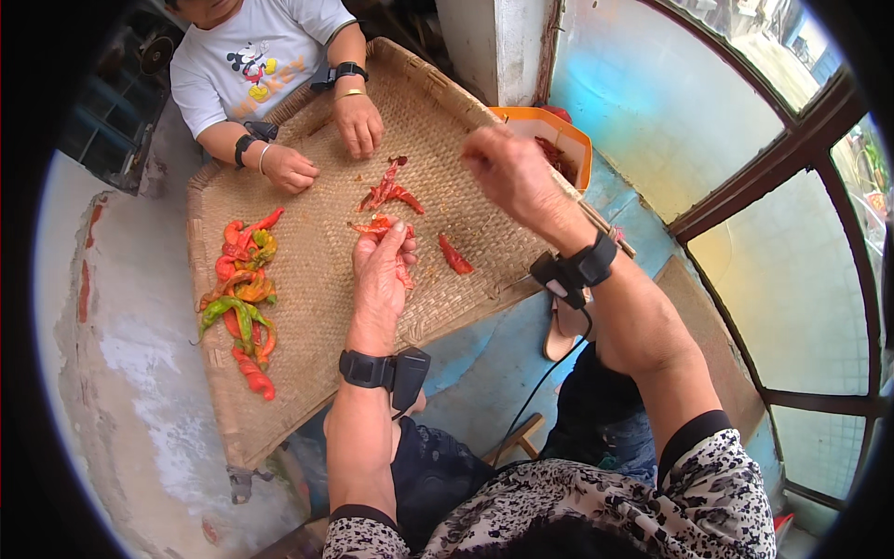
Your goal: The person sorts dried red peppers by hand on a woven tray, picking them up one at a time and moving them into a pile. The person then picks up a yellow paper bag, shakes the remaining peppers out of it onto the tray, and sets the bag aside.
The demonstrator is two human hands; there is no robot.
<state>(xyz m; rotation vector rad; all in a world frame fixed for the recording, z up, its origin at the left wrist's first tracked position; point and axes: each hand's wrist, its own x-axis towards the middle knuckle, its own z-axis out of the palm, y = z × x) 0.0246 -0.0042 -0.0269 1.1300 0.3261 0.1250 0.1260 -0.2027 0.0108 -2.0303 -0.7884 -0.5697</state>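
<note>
My left hand (377,270) is closed around several wrinkled red chili peppers (380,225), above a woven bamboo tray (307,326). My right hand (517,177) is raised over the tray's right edge, its fingers curled inward. Whatever it might hold is hidden. Just beyond the left hand, a few dried red chilies (380,194) lie on the weave. A single short red chili (454,254) rests to the right of that hand. Along the tray's left side is a heap of red, orange and green peppers (244,275).
Across the tray sits another person (233,74) in a white T-shirt, with both hands over the weave. An orange-rimmed container (589,154) holding dark red chilies stands behind my right hand. A framed frosted window (670,102) lies to the right, a wall (140,345) left.
</note>
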